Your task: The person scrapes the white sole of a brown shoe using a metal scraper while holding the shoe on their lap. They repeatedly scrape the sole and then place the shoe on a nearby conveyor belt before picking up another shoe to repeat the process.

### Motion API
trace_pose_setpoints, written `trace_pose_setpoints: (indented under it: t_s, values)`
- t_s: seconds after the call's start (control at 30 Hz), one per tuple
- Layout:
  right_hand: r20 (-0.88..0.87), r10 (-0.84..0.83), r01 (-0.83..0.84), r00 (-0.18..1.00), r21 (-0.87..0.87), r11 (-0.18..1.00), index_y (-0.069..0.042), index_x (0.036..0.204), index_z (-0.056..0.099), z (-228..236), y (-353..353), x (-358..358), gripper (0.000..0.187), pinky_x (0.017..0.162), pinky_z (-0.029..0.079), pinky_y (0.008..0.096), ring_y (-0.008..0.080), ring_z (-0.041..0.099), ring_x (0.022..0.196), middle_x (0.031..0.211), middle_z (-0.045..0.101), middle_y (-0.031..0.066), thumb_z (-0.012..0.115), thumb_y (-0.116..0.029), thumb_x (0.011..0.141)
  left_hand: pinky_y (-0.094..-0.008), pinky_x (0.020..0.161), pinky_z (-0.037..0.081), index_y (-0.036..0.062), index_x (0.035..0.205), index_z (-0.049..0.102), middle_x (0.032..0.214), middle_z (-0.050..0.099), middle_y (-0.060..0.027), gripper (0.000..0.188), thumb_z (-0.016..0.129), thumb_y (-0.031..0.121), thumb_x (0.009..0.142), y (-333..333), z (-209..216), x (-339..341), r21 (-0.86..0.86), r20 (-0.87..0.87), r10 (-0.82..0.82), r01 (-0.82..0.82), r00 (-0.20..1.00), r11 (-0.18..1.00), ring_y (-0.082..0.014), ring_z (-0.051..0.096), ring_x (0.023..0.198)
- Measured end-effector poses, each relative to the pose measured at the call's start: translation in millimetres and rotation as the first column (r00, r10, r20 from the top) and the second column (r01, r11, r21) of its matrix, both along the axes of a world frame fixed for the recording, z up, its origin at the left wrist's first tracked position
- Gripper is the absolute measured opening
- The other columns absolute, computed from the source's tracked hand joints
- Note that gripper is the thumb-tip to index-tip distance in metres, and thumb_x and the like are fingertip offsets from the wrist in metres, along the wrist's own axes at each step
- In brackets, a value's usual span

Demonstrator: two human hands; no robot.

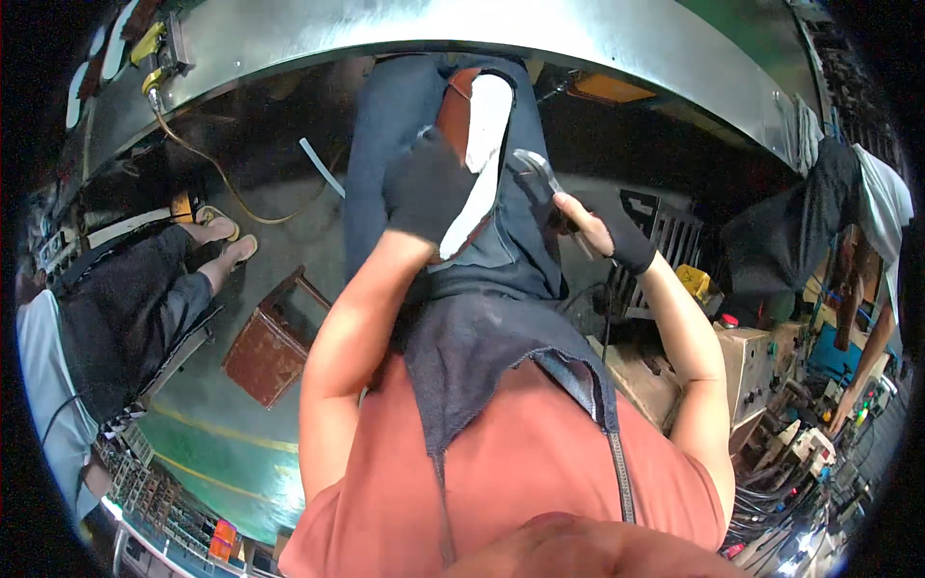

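Left grip [424,188] holds the brown-and-white shoe [488,120] on the lap [530,226], partly covering it, right grip [607,236] wraps a metal hand tool [541,170]; steel tabletop [482,24] just past the knees, brown stool [265,352] left, draped black cloth [790,226] right.

The left hand [429,188] hides part of the brown-and-white shoe [484,135], and the upper edge crops the worktop [578,34].

A narrow gap over the lap [525,233] parts the shoe [489,120] from the hammer [545,175], tightest at its head; the left grip [427,188] covers the shoe's left side. Ahead, the desk [501,24] bars the way over the knees [393,82]. Left, the floor [301,246] gives room between hose [227,185] and brown box [267,352]; right, a slatted rack [672,226] stands just beyond the right grip [607,231]
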State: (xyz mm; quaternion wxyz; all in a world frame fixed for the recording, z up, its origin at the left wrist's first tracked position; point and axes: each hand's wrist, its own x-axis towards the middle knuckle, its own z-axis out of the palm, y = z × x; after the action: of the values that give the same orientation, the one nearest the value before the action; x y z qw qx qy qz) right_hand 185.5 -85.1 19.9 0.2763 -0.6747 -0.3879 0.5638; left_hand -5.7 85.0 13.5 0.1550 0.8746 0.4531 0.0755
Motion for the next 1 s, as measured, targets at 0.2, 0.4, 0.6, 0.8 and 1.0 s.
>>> trace_pose_setpoints:
  t_s: [0.2, 0.4, 0.6, 0.8, 1.0]
  values:
    - [0.152, 0.030, -0.031, 0.988, 0.006, 1.000, 0.003, 0.096, 0.056, 41.3, 22.4, -5.1, 0.049, 0.070, 0.041, 0.0238, 0.0075, 0.047, 0.073, 0.075, 0.052, -0.0010, 0.039, -0.043, 0.098, -0.0418, 0.067, 0.052, -0.0025, 0.085, 0.061, 0.084, 0.064, -0.0231, 0.037, 0.056, 0.034, 0.081, 57.7, -17.6, -4.2, -0.104, 0.048, -0.383, 0.386, 0.923, 0.917, -0.0340, 0.065, 0.074]
    - [0.227, 0.075, -0.063, 0.971, -0.057, 0.996, 0.003, 0.093, 0.057, 29.7, 17.4, 4.0, 0.051, 0.064, 0.042, 0.0272, 0.0104, 0.048, 0.067, 0.071, 0.054, 0.0028, 0.042, -0.046, 0.096, -0.0443, 0.075, 0.048, -0.0067, 0.092, 0.058, 0.087, 0.061, -0.0259, 0.031, 0.054, 0.021, 0.080, 73.2, 8.8, -13.6, -0.193, 0.002, -0.669, 0.657, 0.743, 0.729, -0.0383, 0.061, 0.085]
    - [0.221, 0.101, -0.085, 0.970, -0.081, 0.993, 0.002, 0.081, 0.056, 45.6, 13.2, 6.0, 0.047, 0.061, 0.038, 0.0258, 0.0075, 0.041, 0.066, 0.069, 0.047, -0.0033, 0.044, -0.041, 0.096, -0.0408, 0.079, 0.048, -0.0066, 0.101, 0.055, 0.095, 0.061, -0.0273, 0.039, 0.061, 0.024, 0.078, 52.8, 17.7, -11.2, -0.358, 0.264, -0.391, 0.466, 0.882, 0.809, -0.0375, 0.062, 0.089]
    - [0.542, 0.360, -0.435, 0.760, 0.012, 0.901, 0.000, 0.072, 0.057, 55.3, 59.6, 0.5, 0.048, 0.057, 0.043, 0.0352, 0.0246, 0.054, 0.058, 0.064, 0.056, 0.0126, 0.045, -0.041, 0.094, -0.0450, 0.105, 0.029, -0.0065, 0.135, 0.032, 0.134, 0.039, -0.0289, 0.083, 0.068, 0.039, 0.076, -46.7, -41.3, -19.2, -0.312, 0.503, 0.018, 0.162, 0.864, 0.936, -0.0418, 0.037, 0.126]
    - [0.785, 0.329, -0.585, 0.525, 0.051, 0.810, -0.003, 0.070, 0.057, 17.0, 58.5, 5.9, 0.042, 0.054, 0.045, 0.0427, 0.0365, 0.058, 0.061, 0.068, 0.057, 0.0185, 0.051, -0.041, 0.090, -0.0469, 0.105, 0.028, -0.0127, 0.132, 0.031, 0.133, 0.037, -0.0335, 0.081, 0.062, 0.042, 0.081, -38.2, -57.8, -27.3, -0.107, 0.456, -0.181, 0.255, 0.871, 0.961, -0.0442, 0.037, 0.125]
